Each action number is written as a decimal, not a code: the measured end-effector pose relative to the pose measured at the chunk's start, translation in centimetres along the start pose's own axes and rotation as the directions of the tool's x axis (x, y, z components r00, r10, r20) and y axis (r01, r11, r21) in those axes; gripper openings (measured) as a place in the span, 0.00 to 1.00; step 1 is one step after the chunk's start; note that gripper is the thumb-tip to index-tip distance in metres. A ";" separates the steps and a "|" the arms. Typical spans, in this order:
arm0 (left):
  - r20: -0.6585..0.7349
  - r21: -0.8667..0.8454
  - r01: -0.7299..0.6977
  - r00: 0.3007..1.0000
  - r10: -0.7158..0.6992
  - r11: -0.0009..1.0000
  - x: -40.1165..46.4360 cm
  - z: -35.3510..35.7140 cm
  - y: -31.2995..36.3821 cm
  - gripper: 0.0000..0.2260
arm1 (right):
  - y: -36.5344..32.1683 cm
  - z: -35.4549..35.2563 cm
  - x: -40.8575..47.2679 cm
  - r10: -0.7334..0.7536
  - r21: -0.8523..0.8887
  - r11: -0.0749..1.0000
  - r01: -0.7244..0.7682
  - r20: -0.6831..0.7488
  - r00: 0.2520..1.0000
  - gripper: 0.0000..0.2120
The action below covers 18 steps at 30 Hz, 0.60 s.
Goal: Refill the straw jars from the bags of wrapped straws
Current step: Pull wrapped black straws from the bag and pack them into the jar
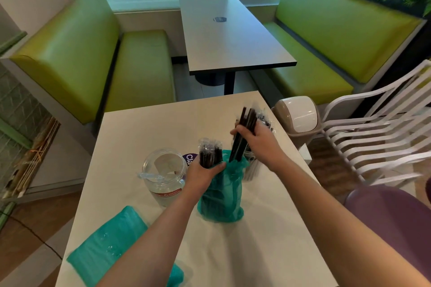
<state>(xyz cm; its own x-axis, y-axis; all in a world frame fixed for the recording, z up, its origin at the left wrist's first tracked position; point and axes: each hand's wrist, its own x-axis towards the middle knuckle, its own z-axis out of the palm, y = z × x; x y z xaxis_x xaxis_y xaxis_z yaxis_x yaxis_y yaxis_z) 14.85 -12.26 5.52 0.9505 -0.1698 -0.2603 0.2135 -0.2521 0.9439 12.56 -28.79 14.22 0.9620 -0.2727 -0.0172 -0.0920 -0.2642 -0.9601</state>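
Note:
An upright teal bag (221,196) of wrapped black straws stands mid-table. My left hand (205,171) grips a bundle of wrapped straws (210,154) at the bag's mouth. Just above the bag, my right hand (254,140) holds a second bundle of straws (245,128), tilted up and to the right. Left of the bag stands a clear plastic jar (164,175), holding only a clear spoon and a paper slip. Another jar (250,165) with straws sits behind the bag, mostly hidden by my right arm. A second teal bag (109,244) lies flat at the near left.
The white table (144,128) ends close behind the jars. A beige swing-lid bin (298,119) stands off the table's right edge, beside a white slatted chair (377,133). A purple seat (391,212) is at the near right. Green benches flank a far table.

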 end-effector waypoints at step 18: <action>-0.023 -0.001 0.018 1.000 -0.018 1.000 -0.2 0.1 0.6 0.18 | -2.5 -1.7 4.4 -0.092 -0.383 0.924 -0.020 -0.271 0.958 0.15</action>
<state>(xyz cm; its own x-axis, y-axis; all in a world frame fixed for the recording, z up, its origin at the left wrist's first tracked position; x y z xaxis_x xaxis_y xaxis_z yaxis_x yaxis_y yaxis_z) 14.76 -12.44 6.10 0.9514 -0.1432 -0.2728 0.2310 -0.2544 0.9391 16.58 -30.90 16.99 0.8605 -0.4877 0.1476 -0.2025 -0.5931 -0.7793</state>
